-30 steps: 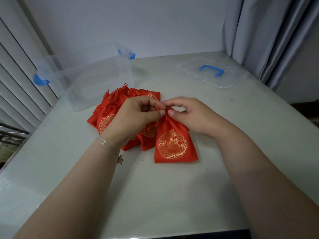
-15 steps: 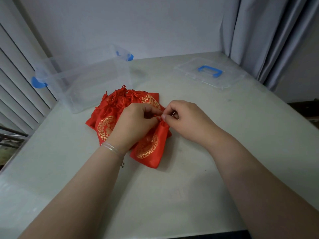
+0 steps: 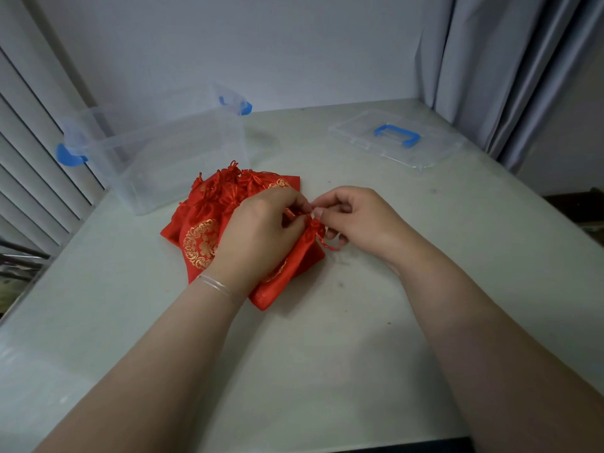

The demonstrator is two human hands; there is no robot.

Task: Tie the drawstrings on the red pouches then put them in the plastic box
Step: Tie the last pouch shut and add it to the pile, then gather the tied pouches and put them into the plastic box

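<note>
Left hand (image 3: pixel 261 237) and right hand (image 3: pixel 356 220) fingers pinch the drawstring (image 3: pixel 322 238) at the neck of one red pouch (image 3: pixel 287 276); knot unfinished. Remaining pouches (image 3: pixel 209 220) lie piled behind the left fingers. Plastic box (image 3: pixel 157 158) beyond appears empty.

A person's left hand (image 3: pixel 258 233) and right hand (image 3: pixel 356 220) meet over the gathered neck of a red pouch (image 3: pixel 287 273) on a pale counter (image 3: pixel 327 354), each pinching its drawstring (image 3: pixel 322 238). A pile of red pouches (image 3: pixel 215 210) lies under and beyond the left hand, with an open plastic box (image 3: pixel 170 158) farther behind it. The box's lid (image 3: pixel 395 138) rests well beyond the right hand, near grey curtains (image 3: pixel 506 70).
</note>
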